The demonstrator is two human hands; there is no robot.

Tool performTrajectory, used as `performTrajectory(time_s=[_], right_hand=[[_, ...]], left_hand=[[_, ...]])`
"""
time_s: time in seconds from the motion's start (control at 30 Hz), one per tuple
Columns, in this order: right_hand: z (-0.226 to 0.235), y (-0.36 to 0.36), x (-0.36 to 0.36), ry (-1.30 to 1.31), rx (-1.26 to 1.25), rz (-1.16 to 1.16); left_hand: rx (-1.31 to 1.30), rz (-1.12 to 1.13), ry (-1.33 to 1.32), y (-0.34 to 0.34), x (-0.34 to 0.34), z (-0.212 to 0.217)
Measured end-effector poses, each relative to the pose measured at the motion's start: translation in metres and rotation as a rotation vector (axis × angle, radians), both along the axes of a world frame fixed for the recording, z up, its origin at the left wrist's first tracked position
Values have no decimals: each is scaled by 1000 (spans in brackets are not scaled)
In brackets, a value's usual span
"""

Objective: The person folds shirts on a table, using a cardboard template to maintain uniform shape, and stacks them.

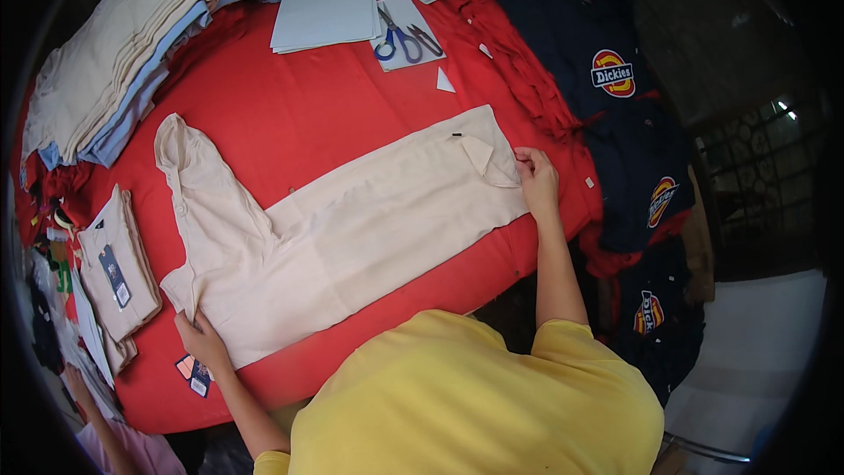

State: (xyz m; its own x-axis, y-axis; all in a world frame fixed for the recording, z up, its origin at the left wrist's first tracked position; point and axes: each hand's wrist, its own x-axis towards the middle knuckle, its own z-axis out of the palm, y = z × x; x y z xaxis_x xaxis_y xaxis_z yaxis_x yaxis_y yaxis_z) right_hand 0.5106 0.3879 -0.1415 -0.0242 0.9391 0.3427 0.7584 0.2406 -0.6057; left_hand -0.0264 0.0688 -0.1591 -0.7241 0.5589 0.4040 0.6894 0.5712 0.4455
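Right hand (540, 180) at the right-hand end of a beige garment (369, 237), thumb and fingertips pinching its edge just beside a small turned-back corner. Left hand (202, 339) at the garment's lower left edge, fingers curled in contact with the cloth; cannot tell whether they grip it. Garment lies flat on a red cloth (352, 105), between the two hands, its sleeve angled toward the upper left. Hang tags (199, 380) lie just beside the left wrist. Further left: folded beige garments (141, 292), a dark tag on top. Beyond the garment: white sheets (325, 10), and next to them blue-handled scissors (393, 28) and snips (427, 40) on a white card. Upper left, piled beige and light-blue garments (114, 53); right, dark garments (563, 26) with coloured patches. Lower left, another person's pink sleeve (145, 453).
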Motion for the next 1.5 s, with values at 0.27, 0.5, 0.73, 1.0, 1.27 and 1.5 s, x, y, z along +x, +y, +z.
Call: performTrajectory(time_s=[0.27, 0.5, 0.73, 1.0, 1.27, 1.5], right_hand=[[-29, 28, 28, 151, 82, -256], [-15, 7, 25, 130, -26, -5], [-26, 5, -6, 5, 29, -70], [-21, 11, -8, -28, 62, -57], [16, -10, -33, -184, 2, 150], [10, -28, -26, 91, -79, 154]], left_hand=[[77, -53, 42, 0, -1, -4], [-9, 18, -60, 1, 0, 0], [61, -16, 9, -3, -8, -10], [35, -3, -42, 3, 3, 4], [47, -12, -56, -3, -3, -2], [11, -2, -66, -1, -5, -3]])
